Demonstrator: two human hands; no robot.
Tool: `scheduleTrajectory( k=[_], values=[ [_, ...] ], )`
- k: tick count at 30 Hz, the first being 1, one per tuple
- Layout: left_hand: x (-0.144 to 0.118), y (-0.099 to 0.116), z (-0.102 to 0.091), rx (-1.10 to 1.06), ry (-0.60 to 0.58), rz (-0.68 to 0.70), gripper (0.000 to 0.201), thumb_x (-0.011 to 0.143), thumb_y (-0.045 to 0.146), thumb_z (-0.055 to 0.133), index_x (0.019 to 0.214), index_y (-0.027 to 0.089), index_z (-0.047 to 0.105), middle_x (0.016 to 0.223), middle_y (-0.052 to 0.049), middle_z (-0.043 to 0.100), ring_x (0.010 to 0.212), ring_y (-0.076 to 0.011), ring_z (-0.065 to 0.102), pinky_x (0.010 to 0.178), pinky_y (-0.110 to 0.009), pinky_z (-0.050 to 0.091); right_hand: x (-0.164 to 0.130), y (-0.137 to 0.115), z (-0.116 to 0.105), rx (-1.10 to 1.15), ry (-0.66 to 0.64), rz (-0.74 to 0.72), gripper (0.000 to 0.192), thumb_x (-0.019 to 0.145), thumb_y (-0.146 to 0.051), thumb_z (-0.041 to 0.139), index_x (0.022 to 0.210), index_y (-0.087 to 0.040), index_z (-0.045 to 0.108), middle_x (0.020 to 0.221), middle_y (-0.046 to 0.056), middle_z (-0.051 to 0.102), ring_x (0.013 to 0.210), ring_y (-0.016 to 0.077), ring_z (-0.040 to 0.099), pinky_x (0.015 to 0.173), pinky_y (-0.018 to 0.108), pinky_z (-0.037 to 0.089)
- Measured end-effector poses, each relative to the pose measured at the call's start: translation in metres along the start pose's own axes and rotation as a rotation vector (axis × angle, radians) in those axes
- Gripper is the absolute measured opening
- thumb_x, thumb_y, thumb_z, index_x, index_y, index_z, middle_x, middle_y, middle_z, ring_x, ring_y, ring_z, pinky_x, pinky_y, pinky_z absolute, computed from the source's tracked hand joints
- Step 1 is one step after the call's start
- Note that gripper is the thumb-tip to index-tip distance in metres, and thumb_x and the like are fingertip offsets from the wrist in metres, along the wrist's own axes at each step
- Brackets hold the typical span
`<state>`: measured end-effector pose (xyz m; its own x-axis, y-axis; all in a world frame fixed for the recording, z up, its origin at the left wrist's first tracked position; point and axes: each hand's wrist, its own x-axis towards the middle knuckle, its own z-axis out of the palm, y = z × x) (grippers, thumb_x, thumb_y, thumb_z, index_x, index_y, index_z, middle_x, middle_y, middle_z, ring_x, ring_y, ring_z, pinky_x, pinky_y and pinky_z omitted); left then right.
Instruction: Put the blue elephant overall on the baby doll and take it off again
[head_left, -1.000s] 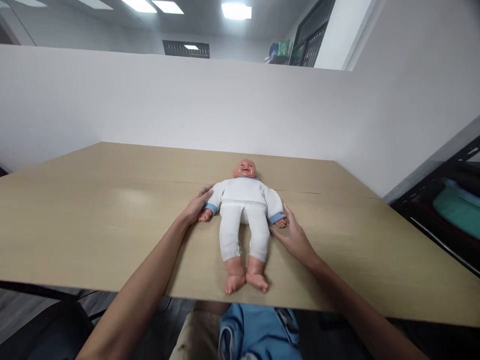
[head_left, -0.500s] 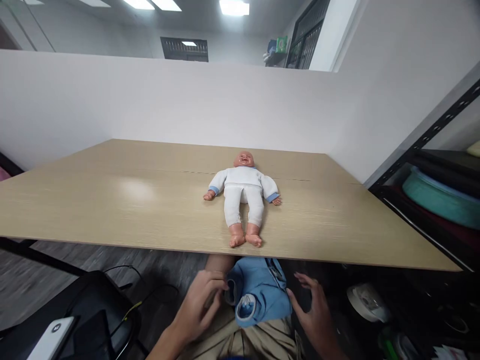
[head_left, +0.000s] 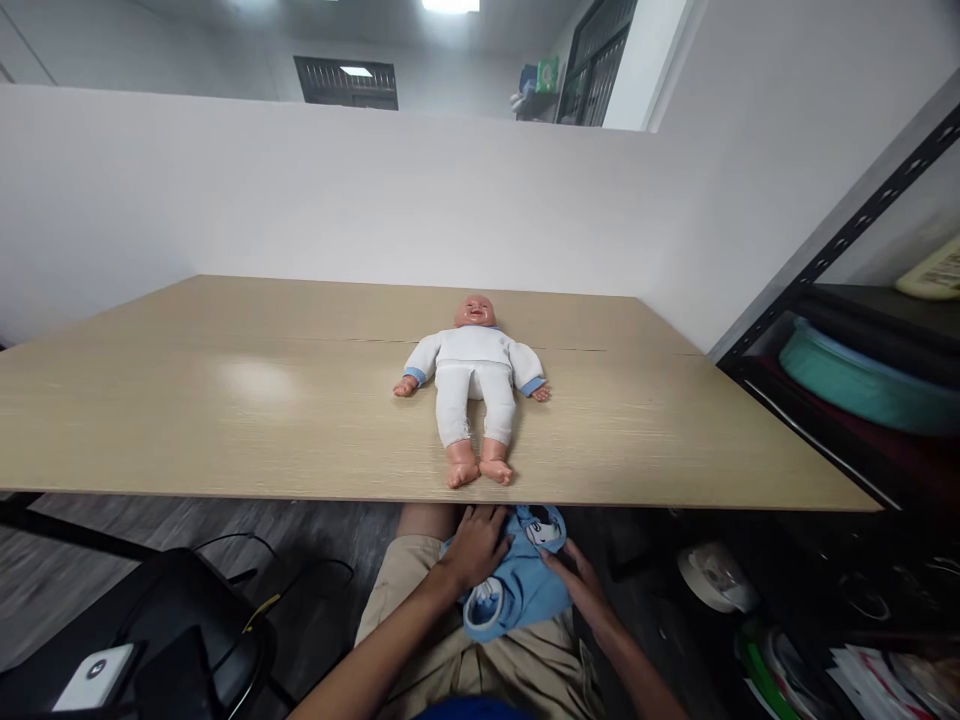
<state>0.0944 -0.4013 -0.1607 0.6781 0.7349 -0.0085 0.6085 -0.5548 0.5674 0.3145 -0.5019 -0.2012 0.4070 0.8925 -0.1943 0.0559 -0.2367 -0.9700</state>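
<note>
A small blue baby garment (head_left: pixel 532 590) with pale-rimmed cuffs lies across my lap, in front of the table edge. My left hand (head_left: pixel 478 547) rests over its upper left part, with the fingers bent onto the cloth. At its right edge, my right hand (head_left: pixel 579 582) pinches the fabric between thumb and fingers. Near the top of the garment an opening shows a white and dark print. On the table, a baby doll (head_left: pixel 475 360) lies on its back, dressed in a white top with blue cuffs and white trousers. Its bare feet point toward me.
The wooden table (head_left: pixel 300 430) spans the view above my lap. To the right stands a black shelf (head_left: pixel 832 420) holding a teal basin (head_left: pixel 862 380). A black chair (head_left: pixel 187 590) with a white device (head_left: pixel 97 675) and cables is at lower left. A white partition rises behind the table.
Both hands have moved in onto the blue garment; before, they hovered apart at its sides. Its upper opening has turned into view. The camera has shifted slightly, while the doll stays put.
</note>
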Motion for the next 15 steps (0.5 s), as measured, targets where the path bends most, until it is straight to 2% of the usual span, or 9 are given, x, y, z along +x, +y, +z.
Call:
scheduleTrajectory(
  k=[4, 9, 12, 15],
  values=[
    [-0.018, 0.012, -0.007, -0.03, 0.002, -0.036, 0.024, 0.101, 0.024, 0.051, 0.122, 0.021, 0.062, 0.127, -0.011, 0.074, 0.121, -0.0297, 0.069, 0.112, -0.05, 0.047, -0.012, -0.026, 0.006, -0.024, -0.007, -0.078, 0.058, 0.073, -0.069, 0.083, 0.099, -0.017, 0.082, 0.109, 0.016, 0.083, 0.113, 0.04, 0.075, 0.107, 0.053, 0.057],
    [-0.072, 0.043, -0.043, -0.214, 0.17, -0.006, 0.014, 0.094, 0.025, 0.061, 0.108, 0.025, 0.058, 0.105, -0.006, 0.074, 0.097, -0.0282, 0.072, 0.091, -0.046, 0.054, -0.052, -0.088, 0.013, -0.105, -0.234, -0.283, 0.036, 0.095, -0.054, 0.074, 0.103, -0.019, 0.074, 0.099, 0.008, 0.078, 0.098, 0.0284, 0.073, 0.092, 0.04, 0.059],
    [-0.095, 0.062, -0.073, -0.253, 0.403, 0.073, 0.032, 0.09, 0.029, 0.072, 0.117, 0.026, 0.055, 0.105, -0.007, 0.068, 0.095, -0.0279, 0.068, 0.083, -0.043, 0.056, -0.068, -0.136, 0.017, -0.112, -0.352, -0.379, 0.025, 0.1, -0.046, 0.072, 0.104, -0.022, 0.069, 0.099, 0.004, 0.072, 0.095, 0.0235, 0.069, 0.09, 0.035, 0.057],
    [-0.096, 0.075, -0.108, -0.221, 0.619, 0.211, 0.058, 0.087, 0.032, 0.081, 0.135, 0.028, 0.049, 0.125, -0.012, 0.065, 0.115, -0.0308, 0.065, 0.095, -0.046, 0.057, -0.07, -0.191, 0.024, -0.082, -0.462, -0.44, 0.024, 0.098, -0.042, 0.076, 0.108, -0.023, 0.065, 0.101, 0.003, 0.069, 0.096, 0.0221, 0.067, 0.09, 0.033, 0.057]
  ],
)
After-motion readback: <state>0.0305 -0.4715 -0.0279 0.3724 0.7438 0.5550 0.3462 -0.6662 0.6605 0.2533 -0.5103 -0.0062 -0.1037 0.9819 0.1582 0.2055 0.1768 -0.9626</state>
